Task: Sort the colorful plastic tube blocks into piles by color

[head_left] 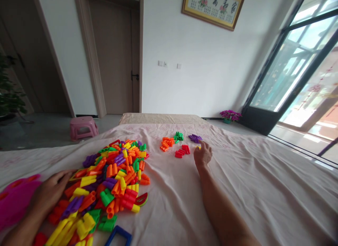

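A large heap of mixed plastic tube blocks (113, 172) in orange, yellow, red, green and purple lies on the cloth. My left hand (54, 188) rests along the heap's left edge with its fingers stretched out, holding nothing visible. Farther out on the right, my right hand (203, 154) is closed at a yellow block (198, 147), mostly hidden by the fingers. Close to it lie small groups sorted by colour: purple blocks (194, 138), green blocks (178, 136), orange blocks (167, 143) and red blocks (182, 151).
A bright pink item (18, 200) lies left of my left forearm. Near the heap's front are a blue frame piece (119, 235) and a watermelon-slice piece (142, 199). The pale cloth (169, 203) is wrinkled. A pink stool (83, 128) stands on the floor beyond.
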The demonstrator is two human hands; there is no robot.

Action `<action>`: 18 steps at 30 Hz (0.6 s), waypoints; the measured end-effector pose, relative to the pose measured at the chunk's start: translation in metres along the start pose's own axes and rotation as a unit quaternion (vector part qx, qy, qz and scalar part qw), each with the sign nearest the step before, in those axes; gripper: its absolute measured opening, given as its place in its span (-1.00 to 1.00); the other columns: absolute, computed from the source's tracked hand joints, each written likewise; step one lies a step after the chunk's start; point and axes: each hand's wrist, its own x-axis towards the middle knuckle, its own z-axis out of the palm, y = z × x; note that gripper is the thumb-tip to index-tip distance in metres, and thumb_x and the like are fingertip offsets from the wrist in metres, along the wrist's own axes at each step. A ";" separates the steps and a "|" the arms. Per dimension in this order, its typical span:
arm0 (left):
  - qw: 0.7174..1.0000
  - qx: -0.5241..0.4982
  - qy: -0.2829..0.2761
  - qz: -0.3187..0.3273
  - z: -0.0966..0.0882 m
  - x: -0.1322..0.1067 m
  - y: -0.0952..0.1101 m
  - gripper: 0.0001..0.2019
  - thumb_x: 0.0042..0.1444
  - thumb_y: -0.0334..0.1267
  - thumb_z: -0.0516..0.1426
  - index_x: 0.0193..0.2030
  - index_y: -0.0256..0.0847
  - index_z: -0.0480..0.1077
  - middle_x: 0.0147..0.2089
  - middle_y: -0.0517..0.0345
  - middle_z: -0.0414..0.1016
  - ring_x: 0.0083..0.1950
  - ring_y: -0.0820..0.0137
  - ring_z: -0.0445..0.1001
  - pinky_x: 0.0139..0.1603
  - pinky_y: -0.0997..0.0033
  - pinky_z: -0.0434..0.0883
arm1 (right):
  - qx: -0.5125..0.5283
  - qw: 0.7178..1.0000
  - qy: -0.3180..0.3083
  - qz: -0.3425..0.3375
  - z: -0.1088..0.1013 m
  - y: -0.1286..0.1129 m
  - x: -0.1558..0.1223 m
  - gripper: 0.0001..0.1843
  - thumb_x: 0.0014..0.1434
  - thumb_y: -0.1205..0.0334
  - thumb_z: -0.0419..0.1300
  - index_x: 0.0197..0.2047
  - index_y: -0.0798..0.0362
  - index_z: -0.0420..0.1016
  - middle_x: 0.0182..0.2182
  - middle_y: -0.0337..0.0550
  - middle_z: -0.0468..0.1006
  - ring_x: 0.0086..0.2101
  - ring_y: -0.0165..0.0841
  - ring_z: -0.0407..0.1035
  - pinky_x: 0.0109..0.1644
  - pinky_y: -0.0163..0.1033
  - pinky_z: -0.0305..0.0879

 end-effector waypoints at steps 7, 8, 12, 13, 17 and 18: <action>0.998 -0.040 -0.021 -0.046 -0.009 -0.007 0.017 -0.51 0.24 0.05 -0.03 0.07 -0.16 0.55 0.08 -0.01 0.62 0.05 0.13 0.55 -0.04 0.31 0.41 | 0.171 0.940 -0.178 -0.235 0.009 -0.077 -0.048 -0.63 0.22 0.42 0.05 -0.06 0.00 0.61 -0.08 -0.08 0.61 -0.02 -0.21 0.39 0.14 -0.11 0.28; 0.998 -0.039 -0.021 -0.043 -0.008 -0.007 0.017 -0.51 0.25 0.04 -0.04 0.07 -0.16 0.55 0.08 0.00 0.62 0.05 0.13 0.55 -0.04 0.31 0.41 | 0.185 0.924 -0.210 -0.260 0.010 -0.087 -0.058 -0.64 0.22 0.41 0.07 -0.03 0.00 0.60 -0.06 -0.09 0.61 -0.01 -0.22 0.39 0.14 -0.12 0.29; 0.999 -0.038 0.000 -0.027 -0.003 -0.005 0.010 -0.52 0.29 -0.01 -0.06 0.05 -0.18 0.57 0.04 -0.02 0.64 0.00 0.12 0.57 -0.11 0.29 0.42 | 0.201 0.867 -0.309 -0.336 0.017 -0.119 -0.094 -0.52 0.21 0.40 0.16 0.20 0.01 0.47 0.13 -0.09 0.54 0.13 -0.23 0.35 0.24 -0.12 0.25; 0.999 -0.040 0.004 -0.024 -0.002 -0.004 0.009 -0.53 0.30 -0.02 -0.06 0.04 -0.18 0.57 0.03 -0.02 0.64 0.00 0.12 0.57 -0.12 0.28 0.42 | 0.197 0.856 -0.326 -0.349 0.019 -0.125 -0.100 -0.49 0.22 0.40 0.16 0.24 0.01 0.43 0.17 -0.10 0.51 0.15 -0.24 0.34 0.27 -0.12 0.22; 0.999 -0.052 0.014 -0.010 0.001 -0.001 0.005 -0.58 0.29 -0.05 -0.04 -0.03 -0.13 0.60 -0.01 0.01 0.66 -0.01 0.10 0.58 -0.13 0.26 0.44 | 0.171 0.838 -0.364 -0.369 0.030 -0.143 -0.109 -0.50 0.27 0.32 0.17 0.28 -0.05 0.39 0.22 -0.14 0.47 0.19 -0.23 0.31 0.28 -0.11 0.19; 0.999 -0.047 0.016 -0.005 0.001 -0.001 0.005 -0.59 0.29 -0.05 -0.04 -0.03 -0.12 0.60 -0.01 0.02 0.66 0.00 0.10 0.59 -0.12 0.26 0.45 | 0.167 0.838 -0.367 -0.367 0.033 -0.146 -0.109 -0.51 0.28 0.30 0.17 0.27 -0.07 0.39 0.21 -0.15 0.48 0.19 -0.23 0.32 0.28 -0.11 0.19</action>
